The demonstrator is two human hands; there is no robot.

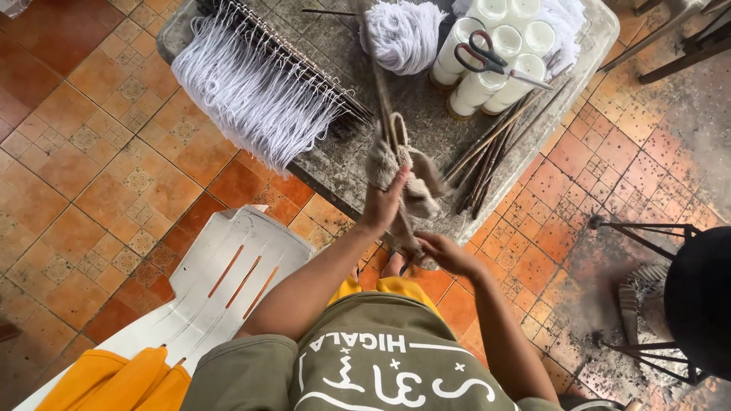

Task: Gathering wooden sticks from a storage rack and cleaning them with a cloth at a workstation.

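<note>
Head view looks straight down on a person standing at the near edge of a grey stone table [343,160] set on an orange tiled floor [91,175]. Both hands meet just off that near edge, over a long dark stick [381,91] wrapped partway in a grey-brown wad of fibre [415,190]. The left hand [383,204] is raised, with its fingers curled tight around the wad and the stick inside it. The right hand [444,253] sits lower and nearer, fingers closed narrowly around the lower end of the same stick, where a tail of the fibre hangs down. The stick runs up and away from the hands, leaning over the table toward its far side.

On the far left of the table lies a wire rack [304,65] strung with white yarn strands [244,95] that spill over the left edge. Near the far middle rests a loose bundle of white yarn [403,34]. To its right stand white cylindrical candles [495,57] grouped together, with black-handled scissors [495,62] lying across their tops. A sheaf of thin brown sticks [495,144] lies on the table's right side, just beside the wad.

A white plastic chair [221,281] stands on the near left, with yellow cloth [122,380] on it. A black metal stand [655,297] is at the near right.
</note>
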